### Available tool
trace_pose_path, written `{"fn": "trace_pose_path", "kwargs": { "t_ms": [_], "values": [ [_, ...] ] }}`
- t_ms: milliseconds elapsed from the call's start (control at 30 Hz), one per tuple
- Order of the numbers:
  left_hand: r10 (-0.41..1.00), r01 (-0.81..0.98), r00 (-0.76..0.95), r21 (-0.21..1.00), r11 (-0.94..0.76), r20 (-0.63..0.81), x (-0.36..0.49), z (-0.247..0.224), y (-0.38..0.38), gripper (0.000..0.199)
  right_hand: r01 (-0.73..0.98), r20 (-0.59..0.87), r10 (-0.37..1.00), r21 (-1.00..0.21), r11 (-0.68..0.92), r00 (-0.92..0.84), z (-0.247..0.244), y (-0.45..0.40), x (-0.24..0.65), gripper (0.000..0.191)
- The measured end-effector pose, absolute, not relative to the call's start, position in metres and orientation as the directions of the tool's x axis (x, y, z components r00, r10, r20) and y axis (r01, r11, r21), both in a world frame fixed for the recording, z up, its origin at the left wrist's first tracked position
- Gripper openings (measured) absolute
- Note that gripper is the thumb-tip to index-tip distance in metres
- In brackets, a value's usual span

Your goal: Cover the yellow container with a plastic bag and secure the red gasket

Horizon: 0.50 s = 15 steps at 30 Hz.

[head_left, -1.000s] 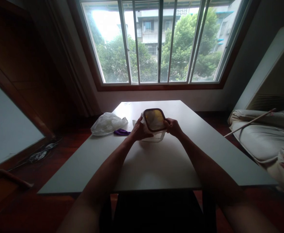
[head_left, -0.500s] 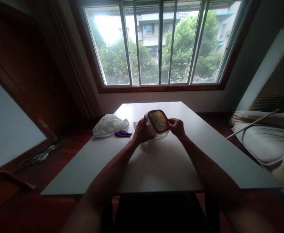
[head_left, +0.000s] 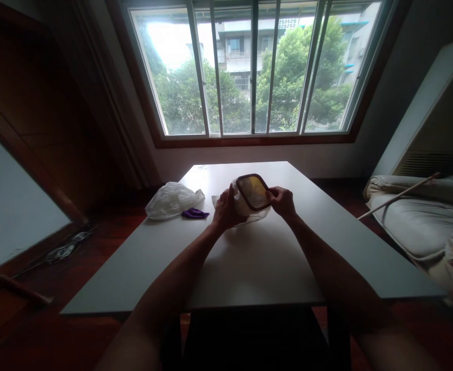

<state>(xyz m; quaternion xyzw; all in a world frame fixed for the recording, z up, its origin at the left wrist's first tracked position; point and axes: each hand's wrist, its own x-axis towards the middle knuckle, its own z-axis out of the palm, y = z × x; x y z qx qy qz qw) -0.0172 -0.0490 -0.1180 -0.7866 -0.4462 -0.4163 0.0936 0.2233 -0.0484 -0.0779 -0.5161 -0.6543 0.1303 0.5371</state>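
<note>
A container with a dark, rounded-square rim [head_left: 254, 192] and a yellowish inside is held above the table, tilted toward me. Thin translucent plastic [head_left: 257, 216] hangs beneath and around it. My left hand [head_left: 225, 207] is wrapped round its left side, over the plastic. With fingers pinched, my right hand [head_left: 282, 201] grips the right edge of the rim. Left of my hands, a crumpled white plastic bag [head_left: 171, 201] lies on the table, and a small purple cloth-like item [head_left: 195, 213] rests beside it.
The white table [head_left: 257, 268] extends toward a wall with a wide window [head_left: 249, 72]. On the right, a thin stick [head_left: 398, 196] lies across a pale cushioned seat [head_left: 415, 221]. Cables [head_left: 64, 251] lie on the floor at left.
The view has shifted slightly. Both hands keep their hold on the container, with hardly any movement.
</note>
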Motion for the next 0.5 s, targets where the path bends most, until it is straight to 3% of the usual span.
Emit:
{"fn": "trace_pose_path", "kwargs": {
  "t_ms": [500],
  "values": [
    [0.648,0.780,0.250,0.246,-0.575,0.720,-0.0152,-0.1191,-0.0469,0.141,0.512,0.559,0.809,-0.757,0.407,0.183,-0.0774,-0.0487,0.2232,0.034]
  ]
}}
